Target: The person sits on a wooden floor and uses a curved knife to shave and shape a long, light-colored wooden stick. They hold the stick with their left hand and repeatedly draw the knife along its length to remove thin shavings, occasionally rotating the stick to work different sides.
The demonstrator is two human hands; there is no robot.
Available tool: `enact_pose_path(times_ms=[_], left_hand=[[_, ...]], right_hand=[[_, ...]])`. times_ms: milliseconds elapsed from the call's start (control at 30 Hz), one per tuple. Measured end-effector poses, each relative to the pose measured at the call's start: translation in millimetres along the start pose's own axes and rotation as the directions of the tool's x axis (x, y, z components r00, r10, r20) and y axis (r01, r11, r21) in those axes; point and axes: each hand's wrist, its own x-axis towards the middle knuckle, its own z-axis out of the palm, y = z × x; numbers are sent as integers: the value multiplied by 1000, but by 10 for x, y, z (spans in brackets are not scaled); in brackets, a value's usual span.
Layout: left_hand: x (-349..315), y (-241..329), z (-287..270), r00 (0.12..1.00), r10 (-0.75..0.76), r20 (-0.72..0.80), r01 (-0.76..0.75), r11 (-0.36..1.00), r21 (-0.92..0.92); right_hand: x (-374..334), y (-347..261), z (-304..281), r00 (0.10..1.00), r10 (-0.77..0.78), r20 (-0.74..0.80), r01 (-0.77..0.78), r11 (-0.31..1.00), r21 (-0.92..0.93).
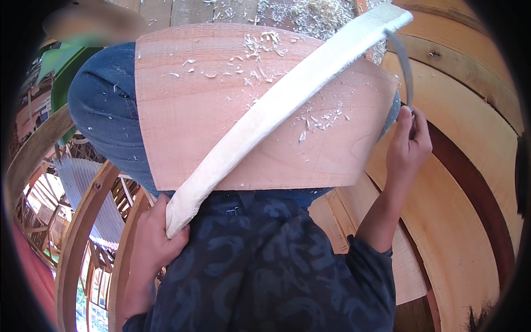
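A long, slightly curved piece of pale carved wood (271, 113) lies slantwise over a flat reddish board (182, 122) on my lap. My left hand (154, 235) is wrapped round its near, narrower end, close to my waist. Out to the right, my right hand (408, 145) is closed on a thin curved knife (406, 69). Its handle is mostly hidden in my fingers. The blade's tip meets, or nearly meets, the underside edge of the wood's far end; contact cannot be told. Small wood shavings (265, 41) are scattered over the board.
A heap of shavings (315, 14) covers the planks beyond my knees. A curved plank wall (464, 99) rises at the right. To the left stand wooden railing posts (83, 238) and corrugated sheeting (91, 188). A blurred shape (91, 25) sits at the upper left.
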Motion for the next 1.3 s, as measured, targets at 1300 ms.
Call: enact_pose_path(times_ms=[1300], left_hand=[[173,430,-1,983,110,146,-87,984,-159]], right_hand=[[-663,-482,60,875,-199,442,228,974,-12]])
